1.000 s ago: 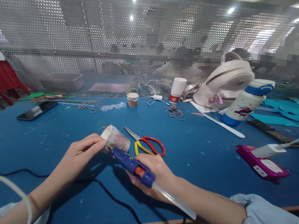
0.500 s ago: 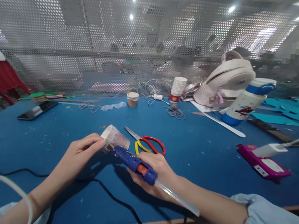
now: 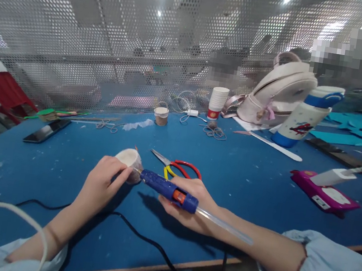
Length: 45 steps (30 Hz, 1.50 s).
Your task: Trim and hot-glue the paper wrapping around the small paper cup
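Observation:
My left hand [image 3: 108, 179] is closed on a small paper cup [image 3: 129, 158] wrapped in something whitish, its round end tilted up. In my right hand [image 3: 187, 205] is a blue hot glue gun [image 3: 165, 188], a clear glue stick [image 3: 224, 226] poking out of its back. The gun's nozzle is at the cup's right side, close to my left fingertips; whether it touches the cup I cannot tell. Just beyond the gun lie scissors [image 3: 176, 167] with red and yellow handles, partly behind my right hand.
A power strip [image 3: 324, 195], bottle [image 3: 303, 118], backpack [image 3: 276, 95] and stack of paper cups [image 3: 218, 102] stand right and back. A brown-wrapped cup [image 3: 161, 116] is at the back, a phone [image 3: 47, 130] left. A black cord [image 3: 147, 238] crosses the front.
The cup has turned from lying sideways to its round end facing up, and shifted slightly left. The glue gun's nozzle has moved slightly up and right with my right hand.

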Available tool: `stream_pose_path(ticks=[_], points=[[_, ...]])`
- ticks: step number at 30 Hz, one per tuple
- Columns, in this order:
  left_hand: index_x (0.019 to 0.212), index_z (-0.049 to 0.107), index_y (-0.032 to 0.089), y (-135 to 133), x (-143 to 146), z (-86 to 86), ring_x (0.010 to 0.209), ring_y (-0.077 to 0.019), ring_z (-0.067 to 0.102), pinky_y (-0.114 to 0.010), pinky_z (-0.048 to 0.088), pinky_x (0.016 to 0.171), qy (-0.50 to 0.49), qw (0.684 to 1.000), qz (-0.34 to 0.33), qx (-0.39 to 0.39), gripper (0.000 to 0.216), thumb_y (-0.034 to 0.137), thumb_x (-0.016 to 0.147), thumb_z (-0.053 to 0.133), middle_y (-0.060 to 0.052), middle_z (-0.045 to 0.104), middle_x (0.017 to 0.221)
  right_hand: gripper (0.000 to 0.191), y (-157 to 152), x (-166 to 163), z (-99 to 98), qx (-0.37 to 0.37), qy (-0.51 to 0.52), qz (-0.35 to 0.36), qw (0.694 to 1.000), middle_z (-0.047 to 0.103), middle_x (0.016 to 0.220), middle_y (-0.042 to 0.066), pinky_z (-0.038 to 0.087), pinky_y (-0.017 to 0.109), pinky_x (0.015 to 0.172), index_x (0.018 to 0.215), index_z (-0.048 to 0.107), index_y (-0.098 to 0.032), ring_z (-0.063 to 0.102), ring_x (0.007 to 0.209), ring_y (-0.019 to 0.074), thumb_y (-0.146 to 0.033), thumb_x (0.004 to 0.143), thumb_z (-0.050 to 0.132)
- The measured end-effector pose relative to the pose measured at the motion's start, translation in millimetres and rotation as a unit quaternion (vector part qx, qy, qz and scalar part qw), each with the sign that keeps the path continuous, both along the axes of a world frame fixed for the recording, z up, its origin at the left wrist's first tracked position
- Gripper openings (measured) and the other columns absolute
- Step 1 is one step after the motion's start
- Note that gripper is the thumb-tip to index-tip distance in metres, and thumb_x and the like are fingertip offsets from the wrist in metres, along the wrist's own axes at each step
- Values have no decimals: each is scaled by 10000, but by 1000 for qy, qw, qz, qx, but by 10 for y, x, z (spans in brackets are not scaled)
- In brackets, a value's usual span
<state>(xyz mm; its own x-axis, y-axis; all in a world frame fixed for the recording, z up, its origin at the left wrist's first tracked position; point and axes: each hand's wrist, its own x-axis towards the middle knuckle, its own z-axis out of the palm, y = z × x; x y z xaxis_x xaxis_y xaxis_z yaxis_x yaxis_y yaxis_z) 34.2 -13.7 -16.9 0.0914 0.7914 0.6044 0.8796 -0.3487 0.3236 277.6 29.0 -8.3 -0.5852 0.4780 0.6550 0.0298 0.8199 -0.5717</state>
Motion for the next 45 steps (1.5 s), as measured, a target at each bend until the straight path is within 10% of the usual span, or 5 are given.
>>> stream_pose_path(ticks=[9, 31, 45], points=[[709, 545, 199, 57, 65, -52, 696, -175, 489, -266, 407, 686, 143, 985, -54, 74, 252, 236, 952, 488, -32, 574, 678, 168, 46, -47, -111, -10, 28, -7, 1000, 531, 583, -27, 391, 198, 503, 704, 533, -191, 444, 478, 82, -276, 832, 599], [721, 582, 197, 78, -27, -99, 701, -175, 532, -280, 433, 698, 107, 990, -60, 68, 243, 345, 912, 593, -13, 601, 662, 107, 24, 1, -1, -21, -8, -5, 1000, 593, 646, 8, 428, 211, 560, 768, 583, -167, 492, 538, 100, -246, 839, 590], [1073, 632, 153, -13, -150, 46, 1085, -291, 572, -441, 468, 943, 204, 971, -77, 99, 196, 249, 911, 579, -134, 675, 1058, 145, 86, 17, 6, -41, 0, -27, 999, 617, 670, 21, 442, 222, 599, 742, 572, -165, 526, 568, 108, -267, 841, 602]])
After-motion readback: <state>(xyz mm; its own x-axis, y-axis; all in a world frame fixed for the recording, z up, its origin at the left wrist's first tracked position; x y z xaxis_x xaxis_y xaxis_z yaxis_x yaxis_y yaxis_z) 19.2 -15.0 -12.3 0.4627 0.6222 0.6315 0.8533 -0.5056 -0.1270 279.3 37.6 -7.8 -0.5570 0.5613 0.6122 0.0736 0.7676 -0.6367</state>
